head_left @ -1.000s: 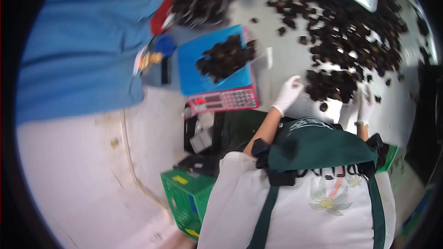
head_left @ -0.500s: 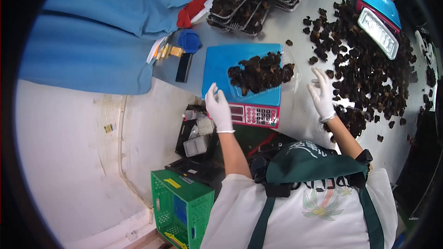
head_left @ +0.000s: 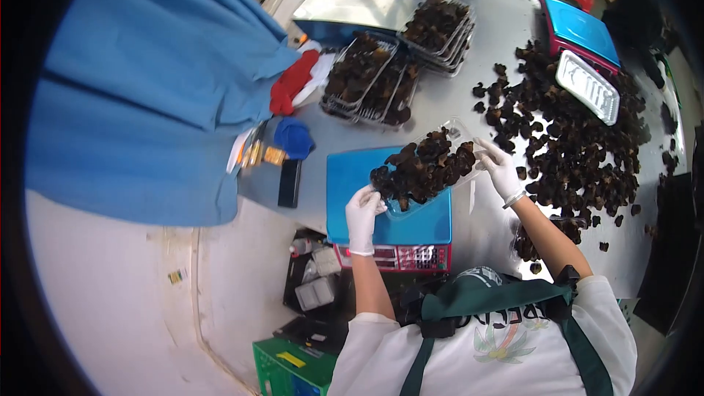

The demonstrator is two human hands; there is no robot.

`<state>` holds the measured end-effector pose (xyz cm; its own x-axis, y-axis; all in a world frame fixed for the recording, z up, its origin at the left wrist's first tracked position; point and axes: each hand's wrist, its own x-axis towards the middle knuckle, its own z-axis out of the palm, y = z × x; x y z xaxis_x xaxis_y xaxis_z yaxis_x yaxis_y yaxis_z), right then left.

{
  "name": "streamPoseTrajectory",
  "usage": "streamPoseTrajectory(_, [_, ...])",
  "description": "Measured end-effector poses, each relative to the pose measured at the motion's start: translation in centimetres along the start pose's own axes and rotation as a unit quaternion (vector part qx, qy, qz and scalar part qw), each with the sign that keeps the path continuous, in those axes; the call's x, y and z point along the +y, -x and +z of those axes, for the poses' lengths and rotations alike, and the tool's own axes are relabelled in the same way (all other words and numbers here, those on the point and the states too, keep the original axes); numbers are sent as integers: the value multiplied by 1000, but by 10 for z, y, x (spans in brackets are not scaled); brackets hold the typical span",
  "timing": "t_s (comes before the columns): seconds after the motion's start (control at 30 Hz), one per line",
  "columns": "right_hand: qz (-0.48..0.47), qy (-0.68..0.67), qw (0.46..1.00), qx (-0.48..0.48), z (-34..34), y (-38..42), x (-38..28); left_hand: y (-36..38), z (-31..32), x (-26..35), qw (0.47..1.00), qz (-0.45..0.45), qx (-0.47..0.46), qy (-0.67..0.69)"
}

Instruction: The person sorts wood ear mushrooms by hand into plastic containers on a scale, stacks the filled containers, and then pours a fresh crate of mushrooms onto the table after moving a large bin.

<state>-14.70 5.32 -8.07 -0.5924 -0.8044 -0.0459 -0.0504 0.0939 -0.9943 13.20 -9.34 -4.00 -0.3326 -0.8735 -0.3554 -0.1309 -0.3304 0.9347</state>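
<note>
A clear plastic tray (head_left: 456,130) heaped with dark, ruffled pieces that look like wood ear mushrooms (head_left: 424,169) is held up over the blue platform of a weighing scale (head_left: 348,172). My left hand (head_left: 362,218), in a white glove, pinches the tray's near left corner. At its right end, my gloved right hand (head_left: 500,170) grips the edge with thumb and fingers. The tray slants upward to the right in view and overhangs the scale's far edge. Beneath the platform, the red keypad panel (head_left: 422,257) faces me.
Loose mushrooms (head_left: 579,154) cover the metal table's right side, with an empty-looking tray (head_left: 588,86) and a second scale (head_left: 583,33) beyond. Filled trays (head_left: 359,70) are stacked at the back. A phone (head_left: 289,183) and blue cloth (head_left: 295,138) lie left. A green crate (head_left: 293,363) stands below.
Both hands have closed on the tray, which rested on the scale before. It has been lifted and shifted toward the scale's far side. The head view has tilted upward.
</note>
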Motion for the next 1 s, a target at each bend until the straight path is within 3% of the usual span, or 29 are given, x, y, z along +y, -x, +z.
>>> streamPoseTrajectory(0.23, [-19,-41,998,44,-45,-56,-35,-42,58,38,994,-8,-85,72])
streamPoseTrajectory(0.33, [-62,72,993,77,-65,-90,-45,-63,82,52,986,-11,-129,105])
streamPoseTrajectory(0.4, [-31,14,997,74,-78,-114,-51,-79,95,63,979,-10,-157,127])
streamPoseTrajectory(0.47, [-6,61,996,60,-88,-141,-82,-98,110,76,975,-9,-170,144])
streamPoseTrajectory(0.5, [-68,69,992,75,-90,-159,-88,-109,116,82,973,-2,-176,150])
streamPoseTrajectory(0.53, [-45,46,995,70,-92,-175,-96,-118,123,90,971,5,-181,157])
streamPoseTrajectory(0.63, [-97,56,991,78,-93,-214,-109,-134,140,110,972,36,-180,144])
streamPoseTrajectory(0.8, [-101,45,990,86,-100,-224,-91,-144,148,109,973,31,-185,131])
streamPoseTrajectory(1.0, [-27,38,995,89,-113,-193,-45,-140,150,73,969,-32,-215,117])
